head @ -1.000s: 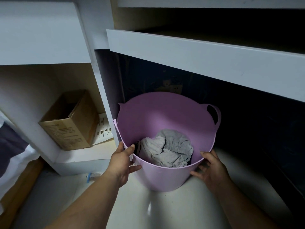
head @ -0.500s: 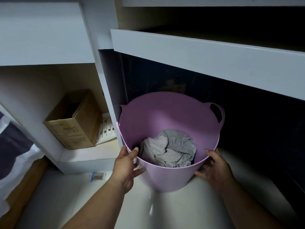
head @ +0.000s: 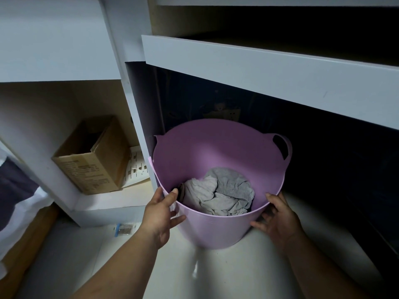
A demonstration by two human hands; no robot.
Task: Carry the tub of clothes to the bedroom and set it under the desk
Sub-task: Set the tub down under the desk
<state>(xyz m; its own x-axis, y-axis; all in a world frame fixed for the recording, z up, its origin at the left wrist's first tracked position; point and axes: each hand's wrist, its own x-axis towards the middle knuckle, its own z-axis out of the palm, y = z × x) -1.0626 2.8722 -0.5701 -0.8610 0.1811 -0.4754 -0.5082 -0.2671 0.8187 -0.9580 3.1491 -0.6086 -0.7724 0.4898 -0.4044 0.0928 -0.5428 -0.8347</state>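
Observation:
The lilac plastic tub [head: 218, 152] stands on the pale floor, its far half inside the dark opening under the white desk [head: 269, 70]. Crumpled grey clothes [head: 220, 192] lie in its bottom. My left hand [head: 160, 214] grips the near left rim, thumb hooked over the edge and fingers on the outer wall. My right hand [head: 278, 220] presses against the near right wall just below the rim, fingers spread. One loop handle [head: 281, 146] shows at the far right rim.
A white upright panel [head: 140, 126] touches the tub's left side. Left of it, a low shelf holds an open cardboard box [head: 92, 160] and a white perforated piece [head: 137, 165]. A small packet [head: 124, 229] lies on the floor. Dark and white bedding [head: 15, 190] is at far left.
My left thumb has slid up over the rim. The tub has barely shifted, and both hands have stayed on its near side.

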